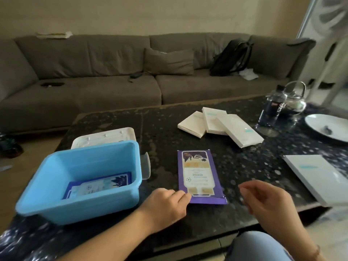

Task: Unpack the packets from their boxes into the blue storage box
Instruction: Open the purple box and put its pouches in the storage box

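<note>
A purple packet point(199, 174) lies flat on the dark speckled table point(188, 125), right of the blue storage box point(37, 194). My left hand point(165, 206) pinches the packet's near left corner. My right hand point(267, 200) hovers just right of the packet with loosely curled fingers and holds nothing. A blue packet point(98, 185) lies inside the storage box. Three white boxes point(220, 125) are heaped at the back of the table. Another white box point(320, 176) lies at the right edge.
The storage box's white lid point(105, 137) rests behind it. At the far right stand a water bottle point(270, 108), a glass teapot point(295, 98) and a white plate point(327, 127). A grey sofa point(113, 72) runs behind the table.
</note>
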The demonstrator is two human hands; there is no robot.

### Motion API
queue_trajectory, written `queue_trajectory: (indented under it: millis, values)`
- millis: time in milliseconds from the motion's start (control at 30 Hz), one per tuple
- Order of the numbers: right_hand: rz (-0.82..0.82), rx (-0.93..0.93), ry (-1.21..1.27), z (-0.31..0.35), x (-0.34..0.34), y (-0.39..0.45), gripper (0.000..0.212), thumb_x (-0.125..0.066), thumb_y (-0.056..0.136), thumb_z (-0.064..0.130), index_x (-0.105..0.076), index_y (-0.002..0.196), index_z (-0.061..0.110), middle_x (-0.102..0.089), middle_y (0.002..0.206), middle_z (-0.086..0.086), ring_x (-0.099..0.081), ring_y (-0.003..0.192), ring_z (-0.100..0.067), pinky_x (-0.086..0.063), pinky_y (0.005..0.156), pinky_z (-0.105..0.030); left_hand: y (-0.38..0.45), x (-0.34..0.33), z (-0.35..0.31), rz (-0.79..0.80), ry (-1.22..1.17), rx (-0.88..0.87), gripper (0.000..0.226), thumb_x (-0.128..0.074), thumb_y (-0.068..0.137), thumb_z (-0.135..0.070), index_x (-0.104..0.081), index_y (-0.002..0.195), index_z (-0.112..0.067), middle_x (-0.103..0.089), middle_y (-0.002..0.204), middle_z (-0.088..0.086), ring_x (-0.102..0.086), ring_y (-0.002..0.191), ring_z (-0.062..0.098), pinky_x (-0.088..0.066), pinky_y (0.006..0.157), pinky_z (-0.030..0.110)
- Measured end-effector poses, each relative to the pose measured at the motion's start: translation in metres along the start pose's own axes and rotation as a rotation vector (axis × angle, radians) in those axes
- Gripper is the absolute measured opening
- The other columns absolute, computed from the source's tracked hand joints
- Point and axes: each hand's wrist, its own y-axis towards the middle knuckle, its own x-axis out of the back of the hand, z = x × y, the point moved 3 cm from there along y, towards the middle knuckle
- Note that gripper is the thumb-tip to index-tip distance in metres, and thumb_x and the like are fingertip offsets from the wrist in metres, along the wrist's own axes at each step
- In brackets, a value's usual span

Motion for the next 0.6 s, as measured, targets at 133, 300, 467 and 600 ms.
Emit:
queue_trajectory:
  millis: [133,300,467,600]
  values:
    - [-0.031,0.245,-0.127,0.011,-0.014,-0.014,0.018,-0.076,0.081,0.011,-0.073,0.079,0.029,-0.065,0.067,0.025,-0.06,0.061,0.003,-0.044,0.055,-0.008,0.02,0.023,0.014,-0.184,-0.282,0.299,0.027,-0.048,0.099,-0.03,-0.07,0.103,-0.015,-0.074,0.094,0.0,-0.071,0.079,0.011,-0.06,0.062,0.025]
    - [-0.043,0.508,-0.235,0.026,-0.045,-0.019,0.019,-0.057,0.087,0.03,-0.073,0.096,0.027,-0.069,0.106,0.018,-0.065,0.072,0.001,-0.052,0.058,-0.016,0.046,0.053,0.026,-0.422,-0.476,0.601,0.036,-0.043,0.095,-0.043,-0.069,0.094,-0.018,-0.064,0.087,-0.016,-0.055,0.071,-0.008,-0.04,0.066,0.0]
    - [-0.217,0.626,-0.29,0.037,-0.06,-0.007,0.02,-0.06,0.087,0.018,-0.076,0.099,0.016,-0.073,0.109,0.006,-0.072,0.072,-0.013,-0.055,0.05,-0.026,0.052,0.056,0.028,-0.418,-0.498,0.61,0.021,-0.05,0.096,-0.03,-0.068,0.094,-0.018,-0.061,0.087,-0.017,-0.055,0.075,-0.004,-0.04,0.069,0.0]
    - [-0.308,0.675,-0.306,0.043,-0.058,-0.001,0.015,-0.067,0.081,0.011,-0.076,0.091,0.015,-0.074,0.096,0.006,-0.067,0.063,-0.013,-0.048,0.044,-0.024,0.051,0.053,0.03,-0.405,-0.503,0.613,0.01,-0.058,0.097,-0.017,-0.068,0.095,-0.017,-0.063,0.089,-0.014,-0.059,0.081,0.002,-0.043,0.072,0.003]
